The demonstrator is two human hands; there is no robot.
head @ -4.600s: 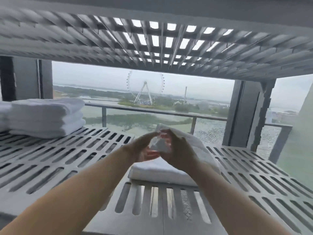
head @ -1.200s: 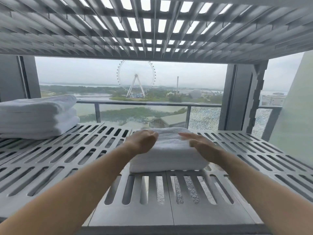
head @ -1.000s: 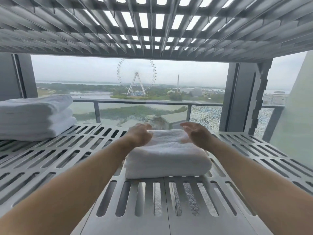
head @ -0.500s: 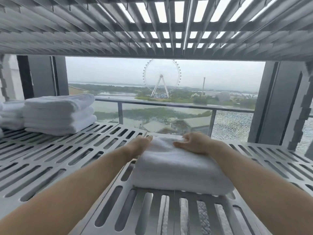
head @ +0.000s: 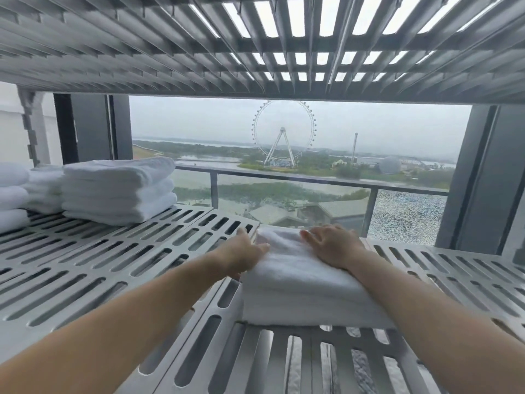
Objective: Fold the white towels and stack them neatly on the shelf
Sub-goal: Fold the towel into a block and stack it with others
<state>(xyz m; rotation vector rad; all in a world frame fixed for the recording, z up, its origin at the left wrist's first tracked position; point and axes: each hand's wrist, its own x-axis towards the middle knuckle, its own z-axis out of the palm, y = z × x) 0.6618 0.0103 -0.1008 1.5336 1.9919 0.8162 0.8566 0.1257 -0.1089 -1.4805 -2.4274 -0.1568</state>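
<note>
Folded towel lies on the slatted shelf, centre-right, its far end near the shelf's far edge. Right hand rests flat on the towel's top, fingers spread, gripping nothing. Left hand is set against the towel's left side, fingers straight, thumb on the top edge, not curled round it.

Far left: stack of folded towels, well apart from both hands, with more stacks beside it at the left edge of view. Bare slats run between stack and towel, and rightward to the grey post. Upper shelf sits low overhead. Beyond the far edge are a glass railing and a Ferris wheel.
</note>
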